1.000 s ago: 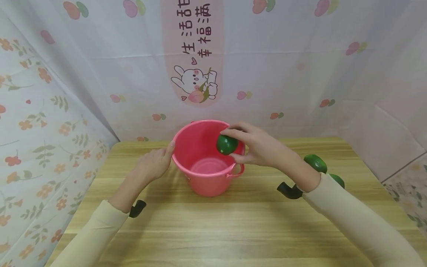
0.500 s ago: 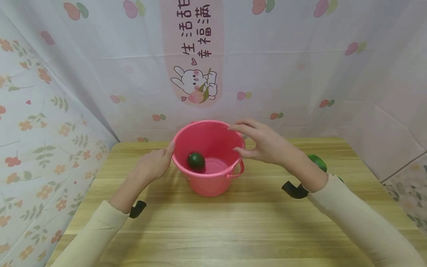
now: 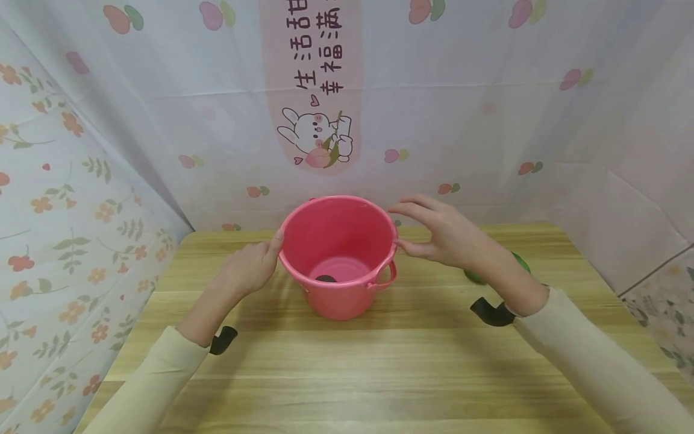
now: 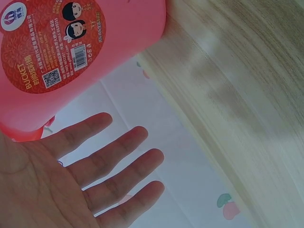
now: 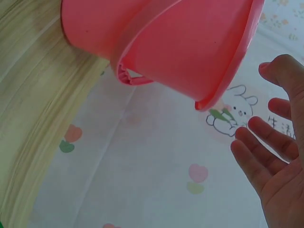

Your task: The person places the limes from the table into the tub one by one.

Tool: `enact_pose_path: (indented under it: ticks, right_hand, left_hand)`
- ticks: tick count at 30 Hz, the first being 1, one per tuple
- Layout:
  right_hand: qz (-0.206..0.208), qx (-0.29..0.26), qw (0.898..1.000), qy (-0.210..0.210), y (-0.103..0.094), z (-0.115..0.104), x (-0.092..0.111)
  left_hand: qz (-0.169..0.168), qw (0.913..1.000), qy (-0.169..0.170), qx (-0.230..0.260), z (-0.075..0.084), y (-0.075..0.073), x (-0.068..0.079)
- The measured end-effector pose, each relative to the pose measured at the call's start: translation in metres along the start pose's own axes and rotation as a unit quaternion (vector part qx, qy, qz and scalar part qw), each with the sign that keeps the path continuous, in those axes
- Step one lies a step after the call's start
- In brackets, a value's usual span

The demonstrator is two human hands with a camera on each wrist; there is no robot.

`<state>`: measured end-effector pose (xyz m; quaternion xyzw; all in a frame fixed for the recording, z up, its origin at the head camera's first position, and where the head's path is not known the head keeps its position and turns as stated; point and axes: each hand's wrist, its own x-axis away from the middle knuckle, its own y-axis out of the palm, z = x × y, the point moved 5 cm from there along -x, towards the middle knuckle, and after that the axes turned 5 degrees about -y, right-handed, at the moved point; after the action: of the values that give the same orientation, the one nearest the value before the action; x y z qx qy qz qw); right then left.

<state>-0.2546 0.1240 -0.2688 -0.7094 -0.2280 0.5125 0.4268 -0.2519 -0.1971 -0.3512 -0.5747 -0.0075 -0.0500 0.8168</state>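
Observation:
A pink bucket (image 3: 341, 301) stands upright on the wooden table. Only the dark top of a round green fruit (image 3: 326, 278) shows inside it, the rest hidden behind the front rim. My left hand (image 3: 250, 265) is at the bucket's left rim, its thumb resting along the edge. In the left wrist view, the four fingers (image 4: 116, 147) reach out straight and apart, beside the labelled bucket wall. My right hand (image 3: 441, 232) holds nothing, just right of the rim, with fingers loosely bent and thumb apart from them.
Green fruit (image 3: 522, 261) lies on the table (image 3: 347, 374) at the right, partly covered by the right forearm. The bucket's handle (image 3: 386, 277) hangs at its right side. A printed curtain (image 3: 434, 114) rises behind the table's back edge.
The right hand let go of the green fruit into the bucket, then drew back to the right past the rim. The fruit rolled toward the bucket's front wall. My left hand stayed put.

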Motion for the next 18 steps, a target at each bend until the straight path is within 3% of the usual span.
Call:
enact_pose_path:
  ticks: [18]
  right_hand:
    - [-0.001,0.016,1.0,0.016,-0.003,0.012,0.022]
  left_hand:
    - [0.003,1.0,0.0,0.0,0.0,0.0,0.001]
